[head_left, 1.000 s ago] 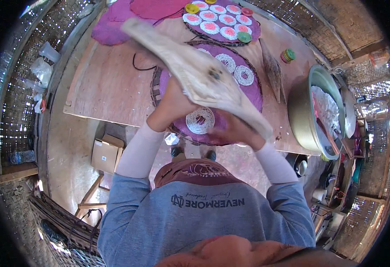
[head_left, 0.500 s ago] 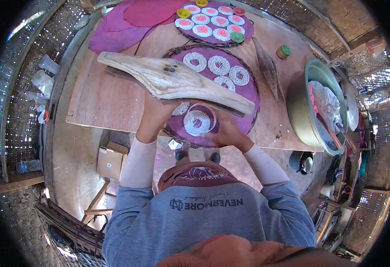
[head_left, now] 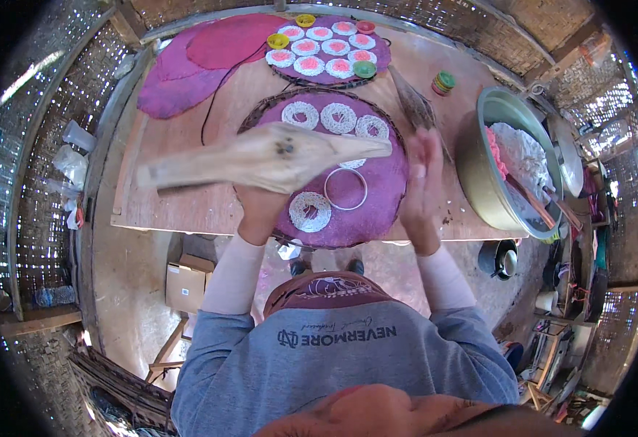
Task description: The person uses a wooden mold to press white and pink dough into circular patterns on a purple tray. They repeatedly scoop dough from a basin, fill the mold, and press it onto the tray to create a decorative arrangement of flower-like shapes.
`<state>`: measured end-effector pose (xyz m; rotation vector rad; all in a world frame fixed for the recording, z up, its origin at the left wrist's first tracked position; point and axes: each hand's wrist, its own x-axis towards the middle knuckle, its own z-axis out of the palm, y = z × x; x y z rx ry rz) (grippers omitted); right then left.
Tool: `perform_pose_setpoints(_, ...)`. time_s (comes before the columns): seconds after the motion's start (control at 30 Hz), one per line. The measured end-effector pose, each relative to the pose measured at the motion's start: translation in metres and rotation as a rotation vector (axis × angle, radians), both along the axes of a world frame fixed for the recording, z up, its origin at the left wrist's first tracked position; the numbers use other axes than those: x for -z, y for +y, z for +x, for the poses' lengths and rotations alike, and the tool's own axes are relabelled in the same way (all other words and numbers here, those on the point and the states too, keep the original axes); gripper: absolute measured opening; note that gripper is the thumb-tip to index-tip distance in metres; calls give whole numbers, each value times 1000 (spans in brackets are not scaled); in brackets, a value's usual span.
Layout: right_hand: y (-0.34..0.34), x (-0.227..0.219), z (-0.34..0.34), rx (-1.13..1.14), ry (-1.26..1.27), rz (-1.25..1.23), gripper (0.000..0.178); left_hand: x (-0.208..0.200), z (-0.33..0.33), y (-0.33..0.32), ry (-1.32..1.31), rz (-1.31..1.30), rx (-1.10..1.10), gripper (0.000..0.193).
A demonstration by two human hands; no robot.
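My left hand (head_left: 259,211) grips a long pale wooden tool (head_left: 268,156) from below, its fingers mostly hidden behind the wood. The tool is wide in the middle, tapers to both ends and has dark holes on top. My right hand (head_left: 421,186) is off the tool, fingers stretched out and somewhat blurred, by the right edge of a round tray (head_left: 266,116) lined with purple cloth (head_left: 381,207). On the cloth lies a thin pale ring (head_left: 346,189), touching neither hand. Beside it is a white lacy round (head_left: 310,212); several similar rounds lie farther back, one partly covered by the tool.
A second purple tray (head_left: 381,54) behind holds pink-centred white rounds and small coloured cups. Purple and pink cloths (head_left: 235,45) lie at back left. Right of the trays are another dark wooden piece (head_left: 412,102), stacked little cups (head_left: 443,83) and a large basin (head_left: 479,171) of white and pink dough-like stuff.
My right hand has let go of the ring and moved right, away from the tool's end. The ring now lies on the cloth. The wooden tool has swung, its left end coming nearer me.
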<state>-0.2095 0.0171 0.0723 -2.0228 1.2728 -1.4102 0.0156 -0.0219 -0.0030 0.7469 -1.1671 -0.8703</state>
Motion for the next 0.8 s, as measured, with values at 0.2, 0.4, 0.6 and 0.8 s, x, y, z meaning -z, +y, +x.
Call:
perform_pose_setpoints(0.2, -34, -93, -21, -74, -130, 329, 38, -70, -16, 2, -415, -315, 496, 44)
perform_pose_setpoints(0.4, -48, -151, 35, -282, -867, 341, 25, -147, -35, 6, -1275, -633, 73, 36)
perform_pose_setpoints(0.6, 16, -155, 40, -233, -13, 11, 25, -173, -10, 27, -1334, -435, 410, 32)
perform_pose_setpoints(0.8, 53, -167, 20, -215, 199, -291, 25, -174, 12, 22, -1410, -182, 741, 39)
